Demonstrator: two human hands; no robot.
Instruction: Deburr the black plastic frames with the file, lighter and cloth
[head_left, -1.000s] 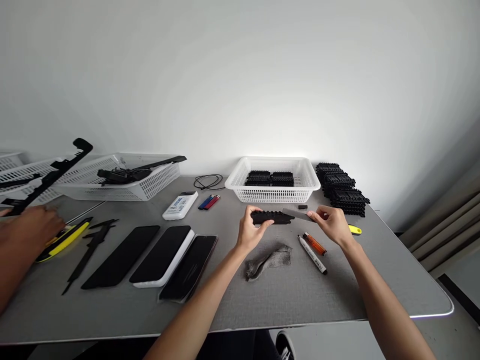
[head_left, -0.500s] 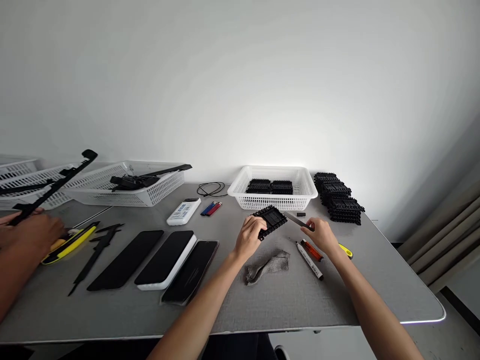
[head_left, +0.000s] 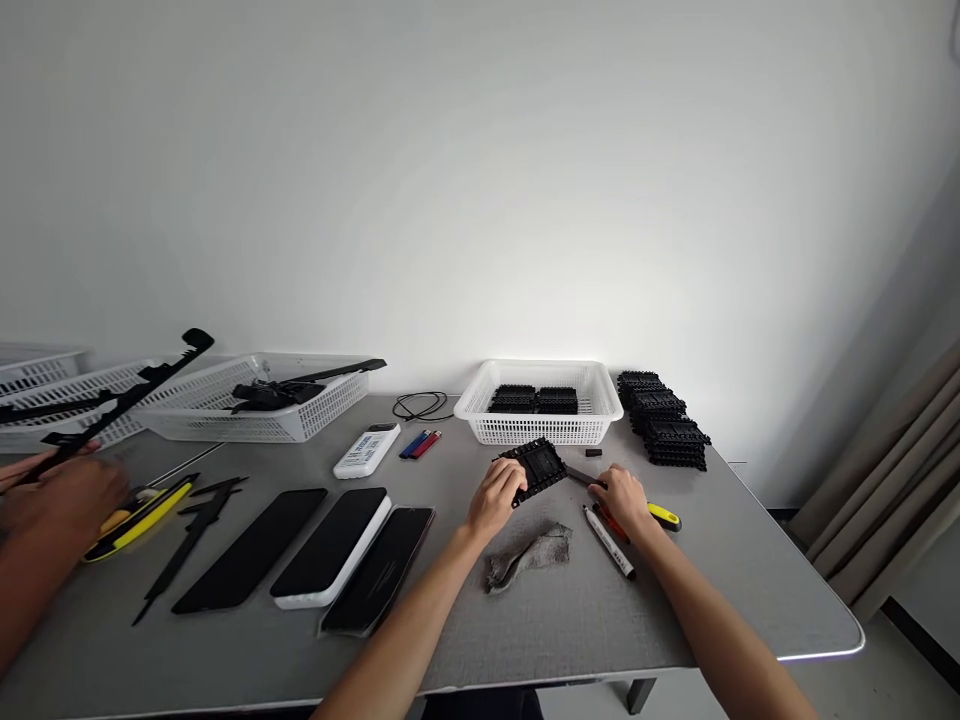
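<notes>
A black ribbed plastic part [head_left: 541, 468] is gripped at its left edge by my left hand [head_left: 495, 497], tilted above the table. My right hand [head_left: 621, 495] is closed round a thin dark blade [head_left: 581, 476], whose tip meets or nearly meets the part's right edge. Similar black parts [head_left: 534, 399] lie in a white basket [head_left: 538, 432] behind, and more are stacked [head_left: 667, 428] at the right. Below my hands lie a grey crumpled cloth [head_left: 529, 558], a white marker [head_left: 608, 542] and an orange-red object [head_left: 612, 522], partly hidden by my right hand.
Phones [head_left: 330, 550], a black caliper [head_left: 189, 545], a white power bank [head_left: 367, 451] and red and blue lighters [head_left: 421, 444] lie to the left. Another person's hand [head_left: 71, 490] holds a long black part [head_left: 124, 405] beside a yellow-black tool [head_left: 142, 518]. A yellow-handled tool [head_left: 664, 517] lies right.
The view has shifted, so the table sits lower. My right hand has moved in towards the black part, bringing the blade to its edge. More of the yellow handle shows.
</notes>
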